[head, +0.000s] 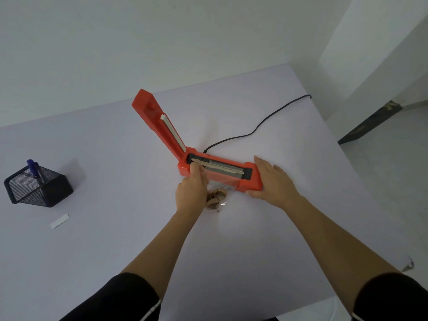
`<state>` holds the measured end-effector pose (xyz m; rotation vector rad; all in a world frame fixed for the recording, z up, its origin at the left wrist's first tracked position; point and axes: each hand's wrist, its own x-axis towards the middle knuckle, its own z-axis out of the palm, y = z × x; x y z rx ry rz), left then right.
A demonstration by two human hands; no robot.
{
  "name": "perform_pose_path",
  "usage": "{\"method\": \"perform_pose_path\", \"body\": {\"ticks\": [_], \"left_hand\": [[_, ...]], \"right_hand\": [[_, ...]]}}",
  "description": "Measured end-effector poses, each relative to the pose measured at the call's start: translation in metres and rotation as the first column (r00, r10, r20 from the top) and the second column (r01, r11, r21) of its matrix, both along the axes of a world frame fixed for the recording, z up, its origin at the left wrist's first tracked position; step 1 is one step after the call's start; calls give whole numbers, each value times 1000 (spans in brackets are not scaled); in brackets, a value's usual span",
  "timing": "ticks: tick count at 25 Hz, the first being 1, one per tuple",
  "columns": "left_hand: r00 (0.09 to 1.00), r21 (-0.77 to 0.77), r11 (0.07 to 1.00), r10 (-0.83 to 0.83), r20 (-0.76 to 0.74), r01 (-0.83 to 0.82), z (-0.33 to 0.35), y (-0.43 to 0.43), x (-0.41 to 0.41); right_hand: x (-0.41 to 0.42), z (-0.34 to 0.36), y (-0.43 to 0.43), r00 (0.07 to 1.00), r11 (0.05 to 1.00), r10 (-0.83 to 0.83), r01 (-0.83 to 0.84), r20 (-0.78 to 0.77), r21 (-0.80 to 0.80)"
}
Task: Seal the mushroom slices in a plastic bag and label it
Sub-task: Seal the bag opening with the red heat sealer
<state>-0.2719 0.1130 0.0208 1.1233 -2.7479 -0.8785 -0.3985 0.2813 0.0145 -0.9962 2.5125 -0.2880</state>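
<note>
Left grip [192,186] on plastic bag [220,179] across sealer [251,183], mushroom slices [216,198] just beside.

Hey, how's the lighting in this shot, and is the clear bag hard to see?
Head view: soft, even light with only faint shadows, the clearest beside the pen holder; the plastic bag nearly vanishes against the table, marked by one small glint near the mushroom slices; wide-angle distortion stretches the frame's edges.

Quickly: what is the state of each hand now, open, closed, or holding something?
Left hand: pinches the plastic bag edge on the red sealer.
Right hand: open, rests on the red sealer's end.
</note>
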Motion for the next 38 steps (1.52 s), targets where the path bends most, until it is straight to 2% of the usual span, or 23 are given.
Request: {"method": "perform_pose_path", "body": {"ticks": [12, 16, 25, 29, 32, 34, 36, 38], "left_hand": [[980, -62, 988, -148, -130, 141, 17, 2, 4], [977, -19, 991, -134, -163, 133, 21, 6, 2], [958, -79, 985, -168, -231, 154, 34, 19, 6], [932, -102, 992, -104, -347, 73, 40, 19, 12], [957, -83, 995, -71, -283, 49, 41, 7, 16], [967, 10, 1000, 7, -256, -4, 37, -1, 28], [958, 154, 982, 150, -246, -114, 30, -10, 47], [937, 251, 942, 280, -210, -225, 22, -19, 71]], "right_hand": [[2, 0, 0, 999, 998, 36, -34, -41, 48], [1, -1, 1, 998, 998, 38, -36, -42, 58], [1, -3, 2, 998, 997, 47, -44, -42, 66], [1, -3, 2, 998, 997, 46, -44, -31, 71], [-1, -1, 1, 997, 991, 59, -52, -51, 124], [3, 2, 0, 987, 987, 68, -45, -146, 156], [20, 6, -3, 973, 1000, -13, 11, -232, -8], [57, 7, -11, 981, 946, -122, 67, -154, -317]]}}
